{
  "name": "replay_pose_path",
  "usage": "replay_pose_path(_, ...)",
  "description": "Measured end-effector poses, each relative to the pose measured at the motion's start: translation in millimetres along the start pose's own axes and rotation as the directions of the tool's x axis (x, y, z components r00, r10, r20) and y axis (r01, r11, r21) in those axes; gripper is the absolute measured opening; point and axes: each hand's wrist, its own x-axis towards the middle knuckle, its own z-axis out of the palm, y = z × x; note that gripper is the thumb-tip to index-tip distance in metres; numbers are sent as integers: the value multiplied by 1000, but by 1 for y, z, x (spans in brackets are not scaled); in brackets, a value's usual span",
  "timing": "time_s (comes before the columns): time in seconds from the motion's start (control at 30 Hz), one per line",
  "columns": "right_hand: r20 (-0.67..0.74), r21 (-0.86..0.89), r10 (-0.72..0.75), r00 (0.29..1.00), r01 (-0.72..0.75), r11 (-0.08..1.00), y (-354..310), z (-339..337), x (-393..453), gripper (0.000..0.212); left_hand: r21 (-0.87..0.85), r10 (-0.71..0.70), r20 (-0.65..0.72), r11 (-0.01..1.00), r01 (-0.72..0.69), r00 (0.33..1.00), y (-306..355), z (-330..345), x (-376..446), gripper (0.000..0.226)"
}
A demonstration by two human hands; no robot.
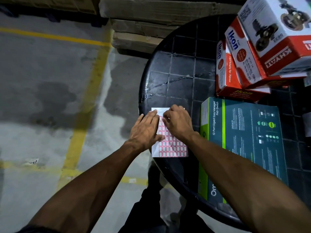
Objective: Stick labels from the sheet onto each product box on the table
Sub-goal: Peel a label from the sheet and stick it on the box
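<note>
"Ikon" on red boxes (235, 64); "KHYATI" top box (277, 31); "10-Port Gigabit" teal box (252, 140).

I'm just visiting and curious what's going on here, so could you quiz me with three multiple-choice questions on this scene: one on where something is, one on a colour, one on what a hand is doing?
1. Where does the label sheet lie?
A. on the floor
B. on the black table, left of the teal box
C. on top of the red boxes

2. What colour are the label borders?
A. red
B. blue
C. green

3. What is the left hand doing?
A. lifting a box
B. hanging idle
C. lying flat on the sheet

Answers: 1 B, the sheet rests near the table's edge; 2 A, a red grid shows; 3 C, its palm lies on the sheet while the right hand works the top rows.
</note>
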Motion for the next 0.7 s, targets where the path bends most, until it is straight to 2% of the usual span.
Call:
replay_pose_path(0.17, -20, -18, 8, 1000, -8, 1000, -4, 2, 3, 19, -13, 2, -18, 1000, -2, 1000, 0, 1, 0, 82)
replay_pose_path(0.4, 31, -57, -33, 999, 35, 998, -6, 4, 4, 14, -8, -14, -5, 1000, 14, 1000, 1, 0, 0, 84)
replay_pose_path(0.57, 84, 55, -6, 996, 1, 998, -5, -1, 2, 9, -8, -19, 6, 1000, 19, 1000, 2, -2, 1, 82)
replay_pose_path(0.63, 127, 159, 36, 991, -56, 986, -6, -10, 1, 3, 1, -21, 9, 1000, 21, 1000, 3, -3, 1, 81)
replay_pose_path(0.7, 168, 269, 88, 982, -131, 954, -6, -21, -2, 9, 11, -21, 11, 1000, 21, 1000, 3, -3, 1, 79)
